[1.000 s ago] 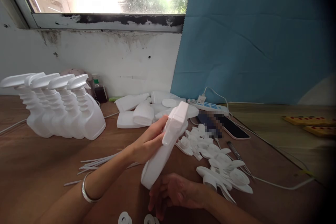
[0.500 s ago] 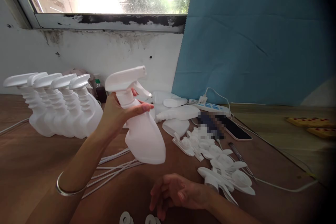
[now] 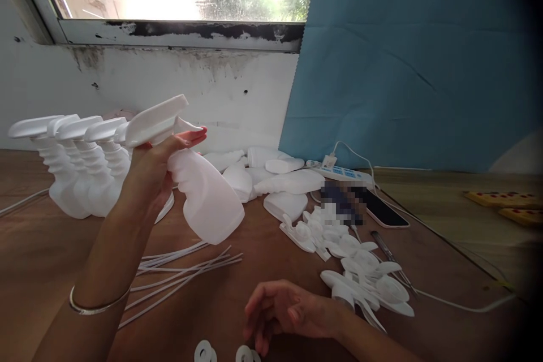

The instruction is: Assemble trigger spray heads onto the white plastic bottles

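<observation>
My left hand [image 3: 158, 167] is wrapped round the neck of a white spray bottle [image 3: 212, 198], just under its trigger head. The bottle hangs tilted above the table, its base toward the lower right. Behind my left wrist stands a row of several white spray bottles [image 3: 87, 175], partly hidden by the arm and the held bottle. My right hand [image 3: 282, 314] rests low over the table, fingers loosely curled but apart, holding nothing. Small white ring washers [image 3: 205, 352] lie near its fingertips, and loose white spray heads [image 3: 360, 271] are piled to its right.
Thin white tubes [image 3: 182, 271] lie in a loose bundle under the left arm. White bottles [image 3: 288, 181] lie on their sides at the back. A phone [image 3: 386, 209], a power strip [image 3: 345, 174] with cables and a screwdriver [image 3: 384, 246] are on the right.
My left hand has carried the spray bottle left and slightly up, toward the row of standing bottles, tilting it more. My right hand has hardly moved.
</observation>
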Demonstrator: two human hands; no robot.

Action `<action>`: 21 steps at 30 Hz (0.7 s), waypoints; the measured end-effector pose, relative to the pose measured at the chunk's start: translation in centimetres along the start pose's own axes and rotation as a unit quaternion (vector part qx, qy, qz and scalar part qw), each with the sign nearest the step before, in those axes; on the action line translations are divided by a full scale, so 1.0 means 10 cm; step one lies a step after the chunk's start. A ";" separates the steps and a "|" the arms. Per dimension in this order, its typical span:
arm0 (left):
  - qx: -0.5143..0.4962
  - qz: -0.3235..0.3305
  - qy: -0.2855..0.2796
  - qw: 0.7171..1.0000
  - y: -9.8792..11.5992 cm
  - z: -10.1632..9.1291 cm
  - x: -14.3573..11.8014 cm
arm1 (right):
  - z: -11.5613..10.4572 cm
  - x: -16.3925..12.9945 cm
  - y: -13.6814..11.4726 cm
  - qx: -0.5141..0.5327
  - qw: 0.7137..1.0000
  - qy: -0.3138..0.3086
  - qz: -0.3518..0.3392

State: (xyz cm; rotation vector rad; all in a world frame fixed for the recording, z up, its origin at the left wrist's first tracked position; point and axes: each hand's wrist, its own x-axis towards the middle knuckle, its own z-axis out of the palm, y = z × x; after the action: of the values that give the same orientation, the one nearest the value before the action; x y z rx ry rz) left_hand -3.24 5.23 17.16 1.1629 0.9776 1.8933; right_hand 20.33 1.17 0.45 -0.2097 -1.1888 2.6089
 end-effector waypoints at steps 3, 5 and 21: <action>0.015 0.046 0.025 0.999 -0.02 -0.01 0.02 | 0.00 0.00 0.00 -0.001 1.000 0.003 0.002; 0.033 0.077 0.039 0.996 -0.03 -0.01 0.03 | 0.00 0.00 0.00 -0.003 1.000 0.002 0.005; 0.168 0.095 0.104 0.976 0.00 0.10 -0.05 | -0.01 0.00 0.01 0.004 1.000 0.000 0.001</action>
State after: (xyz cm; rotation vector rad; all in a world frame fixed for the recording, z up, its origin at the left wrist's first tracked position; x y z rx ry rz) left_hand -2.16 4.99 17.27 1.3057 1.3870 2.0879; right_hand 20.32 1.16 0.28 -0.2090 -1.1798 2.6157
